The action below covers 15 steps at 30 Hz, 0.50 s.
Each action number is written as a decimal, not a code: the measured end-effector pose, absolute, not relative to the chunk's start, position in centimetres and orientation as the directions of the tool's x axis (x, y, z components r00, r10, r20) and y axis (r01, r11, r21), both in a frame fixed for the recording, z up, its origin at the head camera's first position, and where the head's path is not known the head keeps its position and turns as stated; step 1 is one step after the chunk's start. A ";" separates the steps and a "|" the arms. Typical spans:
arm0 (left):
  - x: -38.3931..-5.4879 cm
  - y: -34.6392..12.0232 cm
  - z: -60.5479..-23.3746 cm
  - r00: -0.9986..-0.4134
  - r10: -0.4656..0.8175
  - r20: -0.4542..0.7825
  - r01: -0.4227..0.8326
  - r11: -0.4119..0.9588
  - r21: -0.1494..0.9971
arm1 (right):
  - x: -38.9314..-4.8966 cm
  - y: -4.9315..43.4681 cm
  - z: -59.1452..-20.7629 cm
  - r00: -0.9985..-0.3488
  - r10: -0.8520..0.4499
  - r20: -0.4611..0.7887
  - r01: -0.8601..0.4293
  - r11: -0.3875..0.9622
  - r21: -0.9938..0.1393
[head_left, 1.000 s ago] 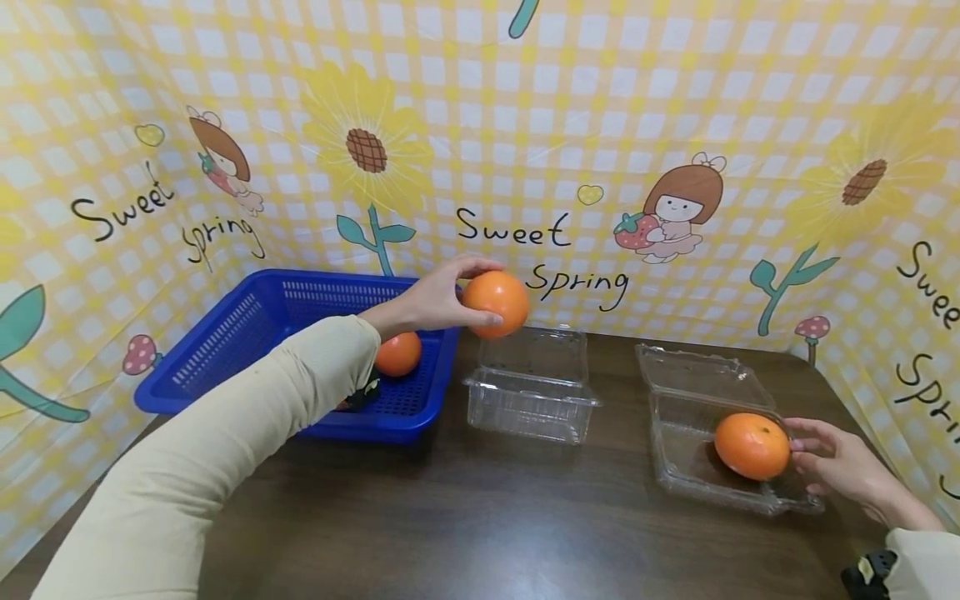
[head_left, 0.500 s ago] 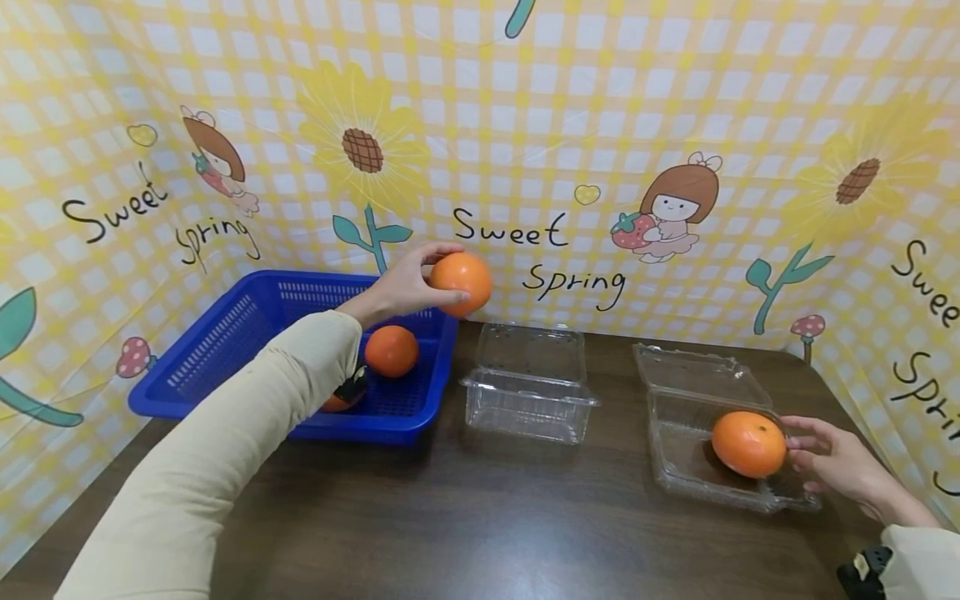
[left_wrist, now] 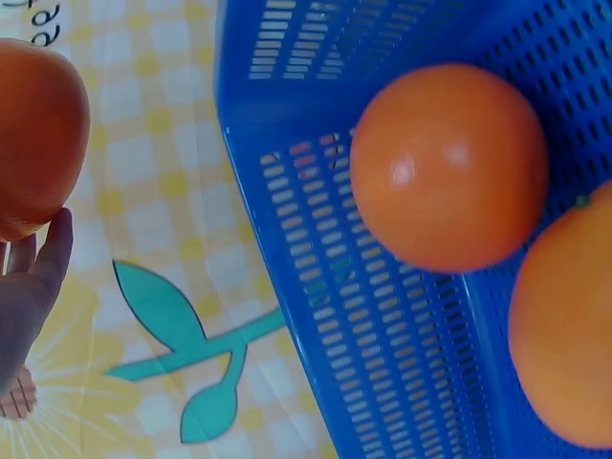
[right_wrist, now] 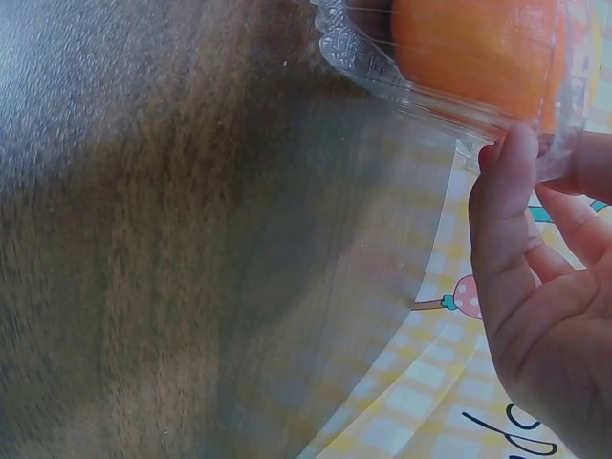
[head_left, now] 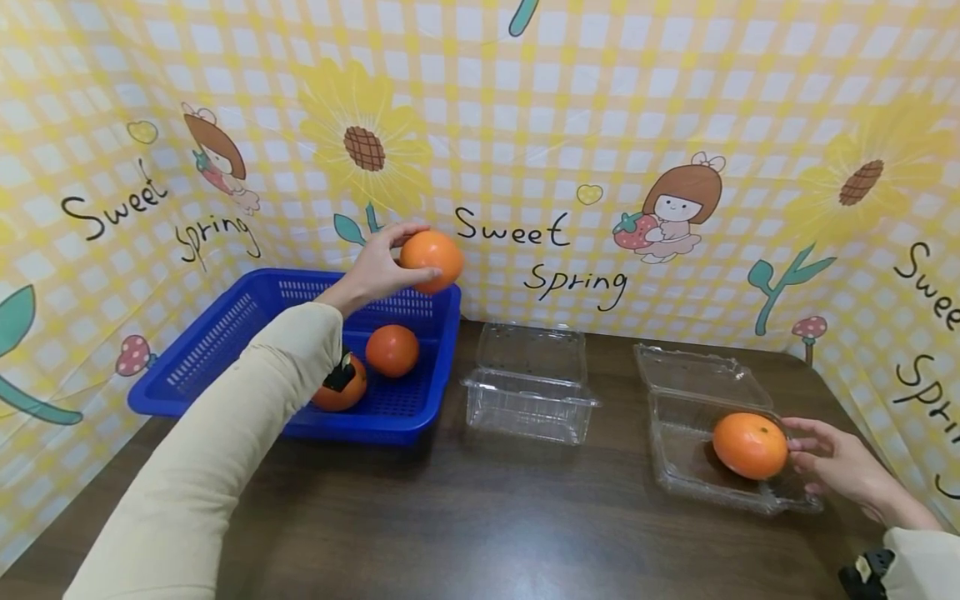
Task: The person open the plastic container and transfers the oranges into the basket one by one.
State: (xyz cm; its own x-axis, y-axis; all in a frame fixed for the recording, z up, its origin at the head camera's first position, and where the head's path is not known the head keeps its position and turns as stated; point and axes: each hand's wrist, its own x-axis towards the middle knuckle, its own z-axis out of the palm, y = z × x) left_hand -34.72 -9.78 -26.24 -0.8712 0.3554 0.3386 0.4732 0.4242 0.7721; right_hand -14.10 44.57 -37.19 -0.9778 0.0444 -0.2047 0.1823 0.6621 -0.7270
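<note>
In the head view my left hand (head_left: 378, 267) grips an orange (head_left: 432, 262) in the air over the far right corner of the blue basket (head_left: 447, 358). Fingertips on that fruit also show at the edge of the left wrist view. Two more oranges lie in the basket, one (head_left: 392, 351) near its right wall and another (head_left: 341, 387) partly behind my wrist strap. At the right, my right hand (head_left: 840, 467) pinches the rim of a lidded clear plastic box (right_wrist: 550, 164) between thumb and fingers. One orange (head_left: 750, 446) sits inside this box, whose lid stands open.
Between basket and right-hand box stands a second clear plastic box (head_left: 528, 408), lid raised. All rest on a dark wooden table (head_left: 495, 517). A yellow checked cloth (head_left: 510, 108) with printed flowers and figures hangs behind and at both sides.
My left hand has carried its orange left and upward, from above the middle box to over the basket corner. The basket's oranges show more fully. My right hand holds still.
</note>
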 end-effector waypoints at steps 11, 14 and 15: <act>-35.5 -13.0 -26.8 -0.918 0.271 0.291 0.390 0.474 0.789 | -14.3 44.5 -37.2 -0.976 0.048 -0.212 0.189 0.667 -0.720; -35.8 -14.2 -26.9 -0.927 0.244 0.284 0.369 0.471 0.801 | -14.2 44.6 -37.3 -0.977 0.051 -0.207 0.188 0.668 -0.720; -35.9 -14.6 -26.9 -0.931 0.237 0.279 0.362 0.476 0.801 | -14.2 44.6 -37.4 -0.977 0.053 -0.204 0.187 0.667 -0.721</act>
State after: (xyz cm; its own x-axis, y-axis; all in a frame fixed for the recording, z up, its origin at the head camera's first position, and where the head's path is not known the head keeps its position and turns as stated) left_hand -35.87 -14.56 -26.91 -0.9306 0.2370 0.2791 0.3616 0.4764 0.8014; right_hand -14.18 44.58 -37.37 -0.9775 0.0530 -0.2043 0.1869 0.6671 -0.7212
